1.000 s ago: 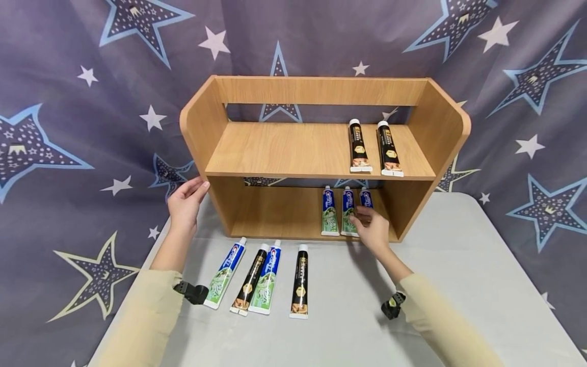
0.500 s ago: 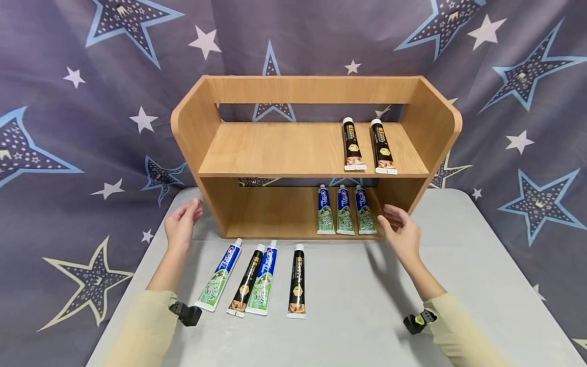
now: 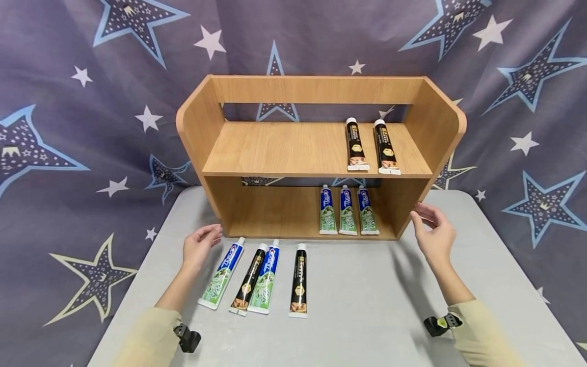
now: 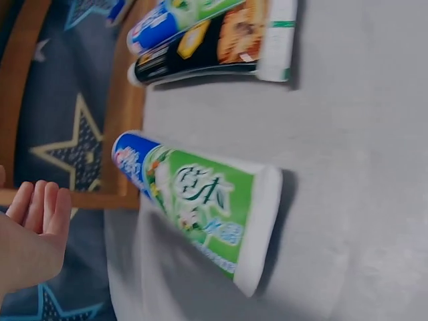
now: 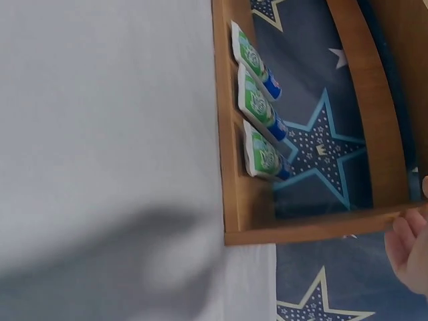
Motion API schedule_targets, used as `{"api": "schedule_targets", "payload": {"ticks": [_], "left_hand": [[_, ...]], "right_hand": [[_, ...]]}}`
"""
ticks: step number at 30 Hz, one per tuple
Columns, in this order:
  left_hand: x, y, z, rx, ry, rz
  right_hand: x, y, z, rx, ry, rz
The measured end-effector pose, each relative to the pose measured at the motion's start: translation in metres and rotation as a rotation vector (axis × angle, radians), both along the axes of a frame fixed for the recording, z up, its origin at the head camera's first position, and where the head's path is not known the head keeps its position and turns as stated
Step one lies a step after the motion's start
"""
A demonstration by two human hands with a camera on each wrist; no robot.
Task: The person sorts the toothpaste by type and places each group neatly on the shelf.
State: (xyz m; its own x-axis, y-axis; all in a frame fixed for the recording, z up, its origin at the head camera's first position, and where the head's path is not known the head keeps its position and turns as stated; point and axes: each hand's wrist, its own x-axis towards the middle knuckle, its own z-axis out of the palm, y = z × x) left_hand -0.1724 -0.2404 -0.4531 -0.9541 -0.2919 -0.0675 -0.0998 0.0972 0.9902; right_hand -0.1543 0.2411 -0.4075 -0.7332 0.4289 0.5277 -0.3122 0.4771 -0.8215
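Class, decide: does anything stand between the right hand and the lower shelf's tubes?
Yes: the side panel stands between the right hand, outside, and the tubes inside. From the front, nothing visible blocks them.

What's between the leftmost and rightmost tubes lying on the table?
Two more tubes, side by side: a black tube and, just right of it, a blue-and-green tube. The head view shows it.
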Motion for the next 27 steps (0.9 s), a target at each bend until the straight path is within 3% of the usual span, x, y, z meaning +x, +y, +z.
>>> {"api": "schedule_targets", "payload": {"ticks": [7,18,27], "left_hand": [[0.002,0.023,-0.007,-0.105,-0.062,-0.116],[0.002,0.082,-0.022,-0.205,-0.088,-0.355],[0.010,0.120,-0.030,-0.395,-0.103,-0.534]], "right_hand": [[-0.006,0.013,0.005,-0.031,-0.050,-0.028],[-0.018,0.029,0.009,-0.089,-0.082,0.109],[-0.034,0.038,0.003,-0.139,-0.145,0.080]]}}
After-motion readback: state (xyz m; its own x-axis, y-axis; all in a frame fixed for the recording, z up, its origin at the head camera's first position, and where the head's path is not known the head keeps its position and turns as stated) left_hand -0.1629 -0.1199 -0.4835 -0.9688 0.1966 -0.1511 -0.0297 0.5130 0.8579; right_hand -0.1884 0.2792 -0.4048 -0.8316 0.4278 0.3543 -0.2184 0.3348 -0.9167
